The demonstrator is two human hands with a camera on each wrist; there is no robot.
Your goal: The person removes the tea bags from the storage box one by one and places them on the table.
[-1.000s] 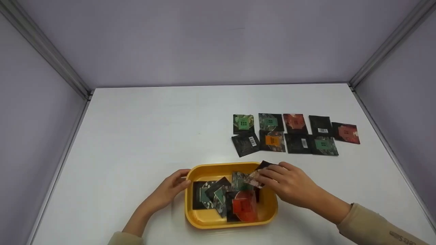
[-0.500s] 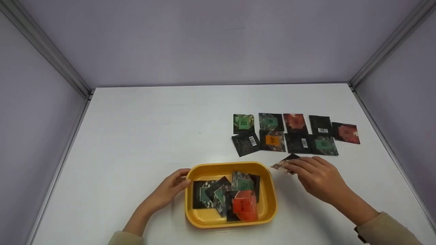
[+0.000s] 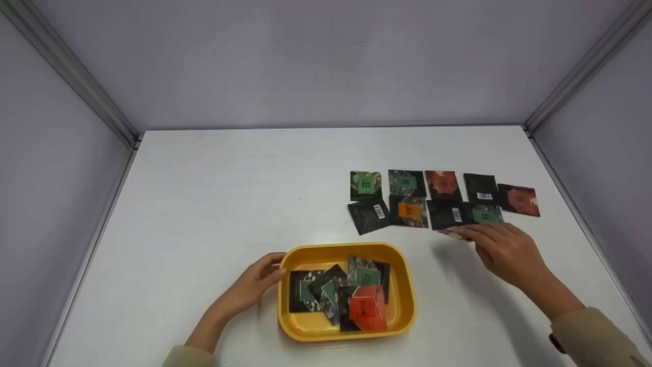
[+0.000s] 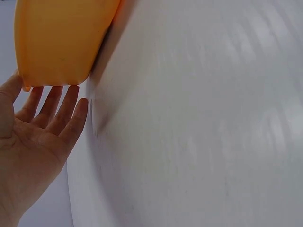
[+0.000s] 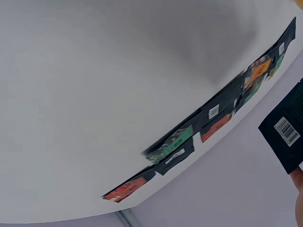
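My right hand (image 3: 509, 252) pinches a small flat sachet (image 3: 452, 233) by its edge, just in front of the near row of sachets on the table. In the right wrist view that sachet (image 5: 284, 132) shows a black face with a barcode. My left hand (image 3: 249, 288) rests at the left end of a yellow plastic tub (image 3: 407, 306). Its fingers lie fairly straight against the outer wall, with the thumb at the rim, as the left wrist view shows. Inside the tub several sachets overlap, a red and black one (image 3: 362, 308) on top.
Several sachets lie in two rows at the right of the white table (image 3: 229, 204), among them a green one (image 3: 365, 185), an orange-labelled one (image 3: 409, 211) and a red one (image 3: 518, 200). Pale panels enclose the table at the back and sides.
My right hand has lifted the sachet out of the tub and carried it right and away from me, to the near row. My left hand and the tub have stayed put.
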